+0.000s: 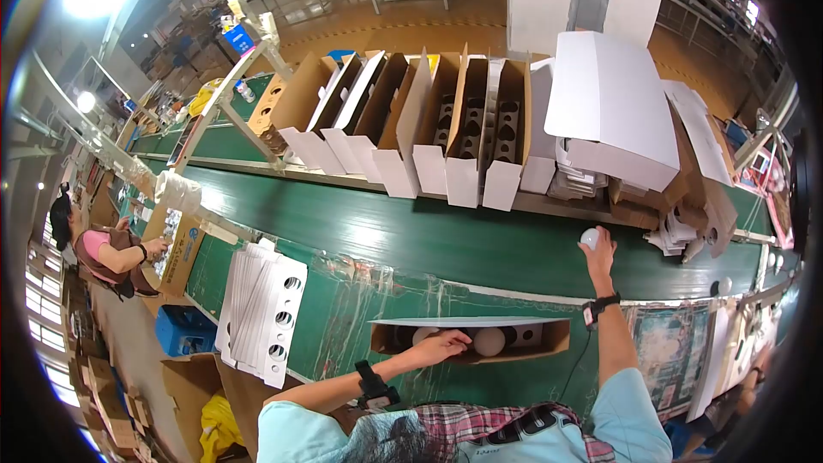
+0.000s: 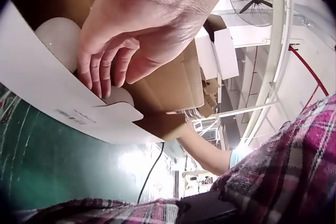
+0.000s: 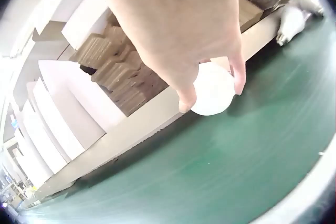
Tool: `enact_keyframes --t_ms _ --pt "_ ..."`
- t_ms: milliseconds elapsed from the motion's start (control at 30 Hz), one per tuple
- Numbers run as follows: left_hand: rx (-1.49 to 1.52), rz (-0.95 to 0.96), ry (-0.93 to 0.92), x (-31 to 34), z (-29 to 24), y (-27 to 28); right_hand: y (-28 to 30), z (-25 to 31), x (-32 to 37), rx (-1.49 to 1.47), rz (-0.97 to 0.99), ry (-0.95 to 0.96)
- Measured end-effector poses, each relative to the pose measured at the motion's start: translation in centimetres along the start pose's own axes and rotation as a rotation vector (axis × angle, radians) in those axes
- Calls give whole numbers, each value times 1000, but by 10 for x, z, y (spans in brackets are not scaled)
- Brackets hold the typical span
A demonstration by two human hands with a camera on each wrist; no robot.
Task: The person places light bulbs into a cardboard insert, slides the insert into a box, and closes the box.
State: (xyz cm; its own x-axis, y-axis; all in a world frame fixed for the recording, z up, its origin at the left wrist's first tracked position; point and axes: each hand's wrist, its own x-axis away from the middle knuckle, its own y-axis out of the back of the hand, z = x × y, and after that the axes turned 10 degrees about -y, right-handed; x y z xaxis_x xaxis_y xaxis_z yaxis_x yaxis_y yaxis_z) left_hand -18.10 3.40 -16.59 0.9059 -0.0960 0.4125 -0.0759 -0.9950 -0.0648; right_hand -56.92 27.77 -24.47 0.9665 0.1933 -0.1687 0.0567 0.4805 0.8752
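Observation:
A white carton (image 1: 553,339) with a brown inside lies on its side on the green bench, holding round white bulbs. My left hand (image 1: 441,347) reaches into its opening, fingers loosely bent and pointing down. One bulb (image 1: 489,341) sits just right of the fingertips in the head view. In the left wrist view, another bulb (image 2: 59,43) lies beside the hand, and a partly hidden bulb (image 2: 119,97) is right under the fingertips. Over the green conveyor belt, my right hand (image 1: 602,255) grips a round white light bulb (image 3: 212,90) between thumb and fingers.
Several open cartons (image 1: 463,129) stand on the shelf beyond the belt (image 1: 369,214). Folded cardboard inserts (image 3: 123,71) are stacked beside them. White punched sheets (image 1: 257,309) lie at left. More bulbs (image 3: 292,22) lie on the belt at right. Another person (image 1: 111,249) works at far left.

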Motion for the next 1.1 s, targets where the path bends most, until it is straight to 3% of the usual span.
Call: enact_keyframes --t_ms 100,267,433,500,600,700,800,833,867,900,1000,1033,1100 --pt "-5 -12 -53 17 -12 -2 15 -25 24 -252 -26 67" --pt "-188 -128 -194 34 -13 -2 0 -71 38 -205 55 43" --pt "-275 -239 -261 51 -23 -5 0 -32 62 -199 124 -199" --pt "-310 -263 -215 61 -35 -8 -15 -35 63 -119 54 -133" --pt "-305 -328 -298 73 -41 -13 -12 -31 64 -566 177 -540" --pt "-228 -378 -319 83 -42 -22 2 -53 65 -1208 176 -810" --pt "-109 -327 -331 85 -56 -37 77 -40 93 -1686 321 -737" --pt "-6 -288 -365 83 -54 -45 117 -24 113 -1781 421 -663" --pt "101 -237 -342 83 -65 -55 147 -15 129 -1842 566 -471" --pt "203 -181 -315 83 -81 -64 168 -2 150 -1891 515 -458" --pt "445 -10 -331 73 -99 -90 237 56 213 -1657 680 -277" --pt "524 24 -351 70 -101 -99 250 64 227 -1513 865 -232" --pt "571 94 -350 68 -110 -111 256 85 253 -1335 1044 -103"
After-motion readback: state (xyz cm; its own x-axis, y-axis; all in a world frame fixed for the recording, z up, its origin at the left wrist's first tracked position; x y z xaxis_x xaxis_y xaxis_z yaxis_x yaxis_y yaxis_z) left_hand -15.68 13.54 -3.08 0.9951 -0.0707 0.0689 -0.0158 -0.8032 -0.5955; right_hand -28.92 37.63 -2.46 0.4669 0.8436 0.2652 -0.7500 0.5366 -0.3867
